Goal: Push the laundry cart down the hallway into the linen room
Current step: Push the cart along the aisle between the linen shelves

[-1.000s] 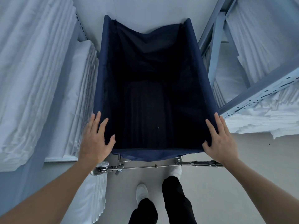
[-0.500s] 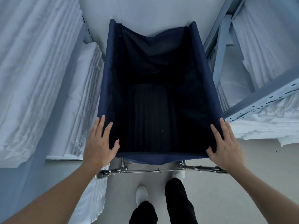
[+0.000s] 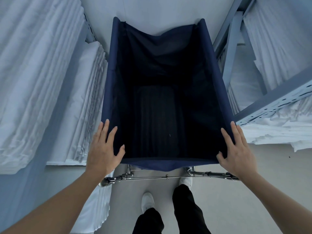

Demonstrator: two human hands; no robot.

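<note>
Navy-fabric laundry cart (image 3: 162,105) is standing between linen shelves (image 3: 270,102), seemingly nearly delivered; left hand (image 3: 103,149) and right hand (image 3: 238,151) are pressing flat, fingers spread, on its near corners.

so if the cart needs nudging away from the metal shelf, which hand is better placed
Probably the right hand. It rests flat on the navy cart bag's near right corner, the side closest to the grey shelf frame. The left hand lies on the opposite corner, beside the stacked white linens.
</note>
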